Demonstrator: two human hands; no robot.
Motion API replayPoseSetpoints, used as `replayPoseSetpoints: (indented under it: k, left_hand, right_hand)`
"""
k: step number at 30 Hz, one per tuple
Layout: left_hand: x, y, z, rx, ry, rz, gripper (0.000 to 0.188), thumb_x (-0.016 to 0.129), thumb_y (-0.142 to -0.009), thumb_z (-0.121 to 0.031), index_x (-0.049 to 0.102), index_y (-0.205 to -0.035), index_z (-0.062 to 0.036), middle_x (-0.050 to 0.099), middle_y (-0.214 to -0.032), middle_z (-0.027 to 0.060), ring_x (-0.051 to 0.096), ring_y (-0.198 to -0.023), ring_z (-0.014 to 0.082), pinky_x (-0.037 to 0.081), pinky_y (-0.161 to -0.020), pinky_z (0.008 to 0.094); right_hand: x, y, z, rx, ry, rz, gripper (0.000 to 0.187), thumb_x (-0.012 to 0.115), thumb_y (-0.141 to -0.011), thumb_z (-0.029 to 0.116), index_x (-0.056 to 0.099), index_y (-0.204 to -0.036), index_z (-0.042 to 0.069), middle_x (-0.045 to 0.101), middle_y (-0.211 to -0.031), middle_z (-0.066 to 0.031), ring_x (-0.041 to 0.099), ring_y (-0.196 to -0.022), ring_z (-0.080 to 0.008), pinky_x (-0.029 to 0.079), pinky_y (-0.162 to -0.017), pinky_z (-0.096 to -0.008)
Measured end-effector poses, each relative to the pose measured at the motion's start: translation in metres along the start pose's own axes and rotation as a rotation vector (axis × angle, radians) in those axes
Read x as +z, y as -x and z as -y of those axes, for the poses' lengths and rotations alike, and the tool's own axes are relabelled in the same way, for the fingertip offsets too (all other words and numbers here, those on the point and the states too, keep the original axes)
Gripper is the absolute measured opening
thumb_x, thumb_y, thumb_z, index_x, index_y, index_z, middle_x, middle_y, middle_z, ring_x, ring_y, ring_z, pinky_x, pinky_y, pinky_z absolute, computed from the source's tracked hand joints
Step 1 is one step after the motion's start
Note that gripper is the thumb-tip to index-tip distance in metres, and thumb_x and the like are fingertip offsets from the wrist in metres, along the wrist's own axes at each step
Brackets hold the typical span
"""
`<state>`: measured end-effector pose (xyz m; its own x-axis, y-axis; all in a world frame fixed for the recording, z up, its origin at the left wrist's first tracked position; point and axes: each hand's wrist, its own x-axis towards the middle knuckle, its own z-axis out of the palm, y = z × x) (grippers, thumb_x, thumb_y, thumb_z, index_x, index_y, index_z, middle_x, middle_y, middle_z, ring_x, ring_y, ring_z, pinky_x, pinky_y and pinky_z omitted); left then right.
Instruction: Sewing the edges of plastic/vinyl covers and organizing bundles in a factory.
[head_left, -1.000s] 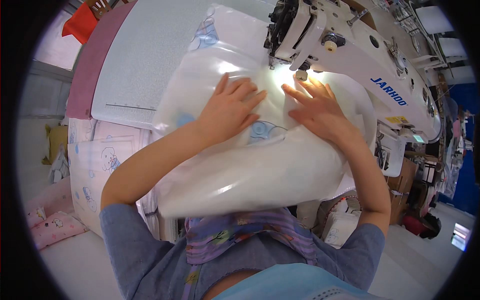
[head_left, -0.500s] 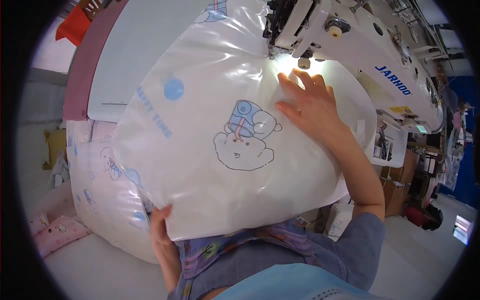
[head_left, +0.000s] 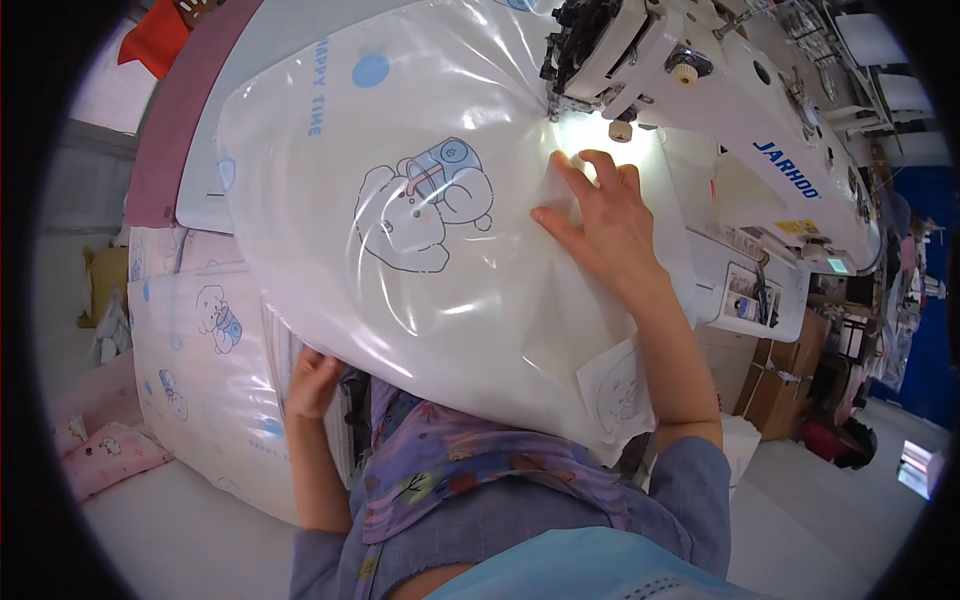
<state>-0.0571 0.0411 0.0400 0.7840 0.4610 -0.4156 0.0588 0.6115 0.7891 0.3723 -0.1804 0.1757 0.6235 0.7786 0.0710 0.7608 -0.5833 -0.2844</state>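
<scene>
A glossy white plastic sheet [head_left: 330, 210] with a cartoon bear and blue dots spreads under the head of a white sewing machine [head_left: 790, 150]. My right hand [head_left: 610, 215] presses on it just in front of the lit needle area, fingers bent but apart, thumb out to the left. Creases fan out from under the machine head. My left hand [head_left: 315, 385] is low at the sheet's near left edge, its fingers curled and slightly blurred. Whether they pinch the edge does not show.
More of the printed plastic [head_left: 205, 390] hangs in a large bulge at the left. A pale table board [head_left: 205, 190] with a mauve edge lies behind it. Cardboard boxes [head_left: 785, 380] stand at the right, below a white tray [head_left: 750, 295] of small parts.
The sheet has turned clockwise, its bear print shifting up and left, and a loose corner now shows by my right forearm. My left hand has moved slightly up and left; my right slightly left.
</scene>
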Motion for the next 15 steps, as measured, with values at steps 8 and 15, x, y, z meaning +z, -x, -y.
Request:
replayPoseSetpoints:
  k: [8,15]
  left_hand:
    - [-0.011,-0.039,-0.138,0.231,-0.441,-0.475,0.04,0.062,-0.105,-0.022,0.058,-0.137,0.0028,0.068,-0.123,0.0091,0.064,-0.108,0.0169,0.049,-0.099,0.0299]
    - [-0.003,-0.136,-0.194,0.62,-0.978,-0.667,0.055,0.062,-0.106,-0.028,0.047,-0.146,0.0058,0.064,-0.129,0.0141,0.058,-0.124,0.0221,0.044,-0.107,0.0333]
  right_hand:
    - [0.007,0.005,-0.004,-0.054,-0.062,0.004,0.061,0.078,-0.086,0.04,0.064,-0.138,0.01,0.054,-0.139,-0.0096,0.053,-0.114,-0.0337,0.056,-0.089,-0.0455]
    - [0.017,0.002,0.002,-0.134,-0.106,-0.12,0.059,0.078,-0.088,0.036,0.063,-0.137,0.007,0.055,-0.138,-0.0137,0.054,-0.114,-0.0363,0.052,-0.096,-0.0455]
